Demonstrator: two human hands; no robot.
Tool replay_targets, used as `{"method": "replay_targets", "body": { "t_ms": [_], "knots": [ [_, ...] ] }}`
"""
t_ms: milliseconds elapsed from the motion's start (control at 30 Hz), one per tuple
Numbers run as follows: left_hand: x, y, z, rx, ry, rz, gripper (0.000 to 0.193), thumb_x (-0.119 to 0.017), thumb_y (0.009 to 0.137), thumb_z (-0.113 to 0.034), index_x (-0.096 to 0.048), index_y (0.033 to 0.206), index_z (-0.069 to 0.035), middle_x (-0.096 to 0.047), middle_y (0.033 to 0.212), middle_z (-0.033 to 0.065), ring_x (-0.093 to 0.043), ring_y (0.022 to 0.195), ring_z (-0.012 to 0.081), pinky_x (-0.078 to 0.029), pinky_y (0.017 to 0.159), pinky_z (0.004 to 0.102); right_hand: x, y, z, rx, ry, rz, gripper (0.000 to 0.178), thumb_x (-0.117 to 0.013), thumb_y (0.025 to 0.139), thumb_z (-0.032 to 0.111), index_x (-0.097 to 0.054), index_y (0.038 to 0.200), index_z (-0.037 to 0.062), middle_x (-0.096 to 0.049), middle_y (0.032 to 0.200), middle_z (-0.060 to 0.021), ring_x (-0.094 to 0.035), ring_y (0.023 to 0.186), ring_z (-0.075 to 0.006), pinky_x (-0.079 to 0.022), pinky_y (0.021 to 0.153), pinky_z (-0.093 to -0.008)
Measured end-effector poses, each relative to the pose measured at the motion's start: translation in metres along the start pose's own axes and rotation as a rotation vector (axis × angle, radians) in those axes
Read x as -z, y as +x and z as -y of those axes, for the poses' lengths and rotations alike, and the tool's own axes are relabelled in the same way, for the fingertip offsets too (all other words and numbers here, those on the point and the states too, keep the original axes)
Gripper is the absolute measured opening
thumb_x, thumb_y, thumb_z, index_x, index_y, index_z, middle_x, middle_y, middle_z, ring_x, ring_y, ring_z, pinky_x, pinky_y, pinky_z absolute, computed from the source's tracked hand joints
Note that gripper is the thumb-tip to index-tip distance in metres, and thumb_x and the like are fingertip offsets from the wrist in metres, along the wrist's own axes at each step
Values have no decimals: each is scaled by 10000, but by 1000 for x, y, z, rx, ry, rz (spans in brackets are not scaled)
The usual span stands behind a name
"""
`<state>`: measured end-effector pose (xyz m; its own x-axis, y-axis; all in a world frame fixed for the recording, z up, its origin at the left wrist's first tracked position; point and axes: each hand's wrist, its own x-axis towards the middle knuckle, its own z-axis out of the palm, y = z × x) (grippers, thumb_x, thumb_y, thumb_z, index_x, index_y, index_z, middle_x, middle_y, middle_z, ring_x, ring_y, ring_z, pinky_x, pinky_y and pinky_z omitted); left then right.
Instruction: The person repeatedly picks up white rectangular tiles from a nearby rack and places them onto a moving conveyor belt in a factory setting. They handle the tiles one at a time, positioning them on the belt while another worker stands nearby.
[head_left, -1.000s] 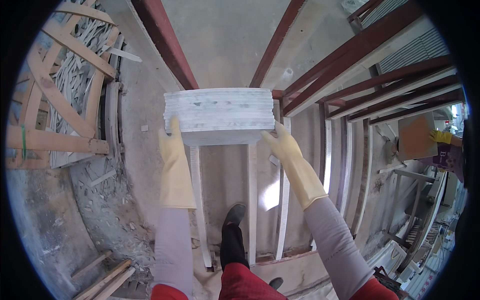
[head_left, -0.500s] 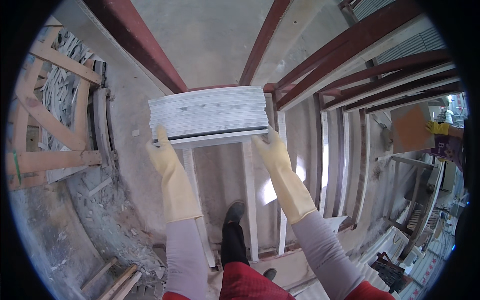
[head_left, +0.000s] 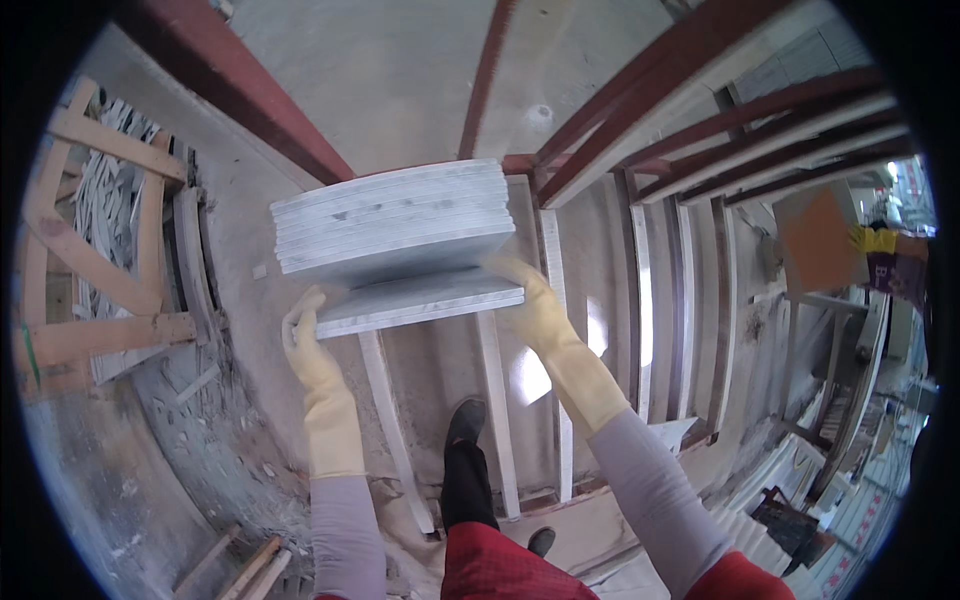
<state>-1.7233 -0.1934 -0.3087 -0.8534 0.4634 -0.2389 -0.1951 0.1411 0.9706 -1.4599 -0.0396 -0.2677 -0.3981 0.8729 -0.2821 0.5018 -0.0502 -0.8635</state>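
A stack of grey-white stone slabs rests against the red frame, with its layered edges facing up. The nearest pale stone slabs, apparently two together, tilt toward me with a dark gap behind them. My left hand, in a pale yellow rubber glove, grips their left end. At the right end, my gloved right hand is closed around them, its fingers slightly blurred. Fingertips of both hands are partly hidden by the slabs.
Red metal posts rise beyond the stack, and pale rails run toward my feet. A wooden crate with stone offcuts stands at left. At right, another person's yellow-gloved hand holds a brownish-orange square panel.
Both hands have drawn the front slabs toward me, and the gap to the stack has widened. My head view has shifted slightly.
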Motion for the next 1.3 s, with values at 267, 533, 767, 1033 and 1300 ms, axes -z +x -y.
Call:
{"method": "replay_targets", "body": {
  "t_ms": [267, 533, 767, 1033, 1300],
  "knots": [
    [14, -56, -5, 172, -134, -37, 177, -555, 798, -100, -640, 710, 26, -670, 742, 147, -646, 759, 248, -484, 883, 387, 0, -86, -45, -87, 358, -2, 195, -664, 829, -14, -732, 993, 68, -685, 1137, -108, -615, 1119, -217, -462, 981, -307],
    [17, -244, -11, 245, 225, 334, 233, -537, 686, -172, -634, 546, -14, -615, 709, 110, -635, 802, 298, -493, 814, 376, 100, -344, -34, -472, 252, -310, 227, -629, 810, 3, -740, 995, 74, -695, 1113, -117, -636, 1085, -227, -468, 964, -330],
    [-27, -477, -68, 720, 161, 778, 249, -598, 869, -191, -664, 778, 31, -696, 806, 153, -644, 762, 249, -513, 725, 374, 204, -614, -22, -749, 546, -761, 200, -631, 808, -31, -732, 968, 34, -695, 1069, -106, -650, 1024, -226, -515, 895, -324],
    [-93, -704, -127, 310, 371, 1306, 253, -570, 906, -239, -694, 968, -28, -672, 828, 74, -542, 563, 189, -468, 586, 299, 278, -830, 0, -579, 984, -1365, 173, -531, 829, -62, -684, 874, 5, -718, 894, -152, -682, 880, -236, -553, 803, -348],
    [-125, -936, -187, 209, 491, 1478, 153, -613, 805, -68, -580, 671, 0, -681, 655, 132, -549, 502, 152, -424, 491, 282, 313, -982, -24, -539, 861, -1801, 34, -640, 779, -12, -656, 763, 14, -712, 795, -139, -668, 703, -191, -538, 610, -296]
  ]
}}
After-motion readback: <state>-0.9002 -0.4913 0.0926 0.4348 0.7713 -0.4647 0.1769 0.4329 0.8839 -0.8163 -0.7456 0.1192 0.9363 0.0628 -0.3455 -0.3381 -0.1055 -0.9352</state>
